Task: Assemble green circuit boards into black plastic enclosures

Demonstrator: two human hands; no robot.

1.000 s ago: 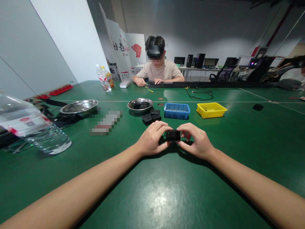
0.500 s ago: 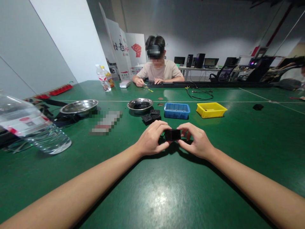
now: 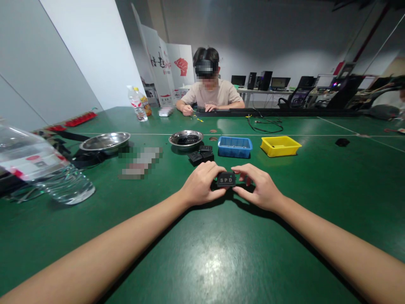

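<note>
Between my two hands is a small black box [image 3: 226, 180] marked "SPD", its lettered face turned toward me. My left hand [image 3: 204, 183] grips its left side with thumb and fingers. The thumb and a fingertip of my right hand [image 3: 257, 187] pinch its right end. Just beyond my left hand, several black boxes [image 3: 201, 157] lie together on the green table [image 3: 202, 236]. Behind them stands a round metal dish [image 3: 186, 145] with black parts in it. A blue tray [image 3: 234, 147] with small pieces inside is beyond the held box, and a yellow tray [image 3: 279, 146] is right of it.
At the left are a large water bottle [image 3: 53, 169] lying tilted and a metal plate [image 3: 106, 141]. Across the table sits a person [image 3: 215, 95], near a long black bar [image 3: 284, 112] and a cable [image 3: 265, 125]. A small black object [image 3: 342, 142] lies at the right.
The black box has been turned, so its lettered face now shows instead of a plain dark side. My right hand has shifted slightly to the left.
</note>
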